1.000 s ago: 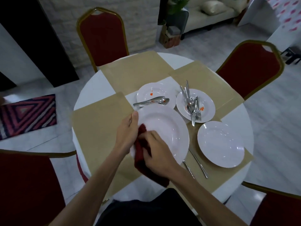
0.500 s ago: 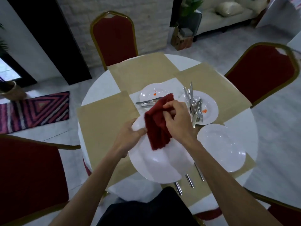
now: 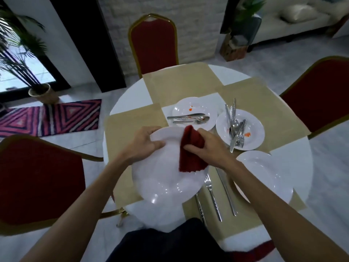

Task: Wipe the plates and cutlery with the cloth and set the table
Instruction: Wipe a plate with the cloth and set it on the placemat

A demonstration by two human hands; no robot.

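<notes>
We see a large white plate (image 3: pixel 166 178) raised over the near edge of the round white table (image 3: pixel 136 95), tilted, with a dark red cloth (image 3: pixel 190 152) bunched against its far right part. Beyond it a smaller plate (image 3: pixel 207 108), flecked with orange, carries a knife, spoon and fork (image 3: pixel 188 118) lying crosswise. To the right, another stained plate (image 3: pixel 255 121) holds a heap of cutlery (image 3: pixel 235 127). A clean-looking plate (image 3: pixel 270 167) lies near right. Left of it lie a table knife (image 3: pixel 226 191), a table fork (image 3: pixel 213 199) and perhaps a spoon handle (image 3: pixel 200 207).
</notes>
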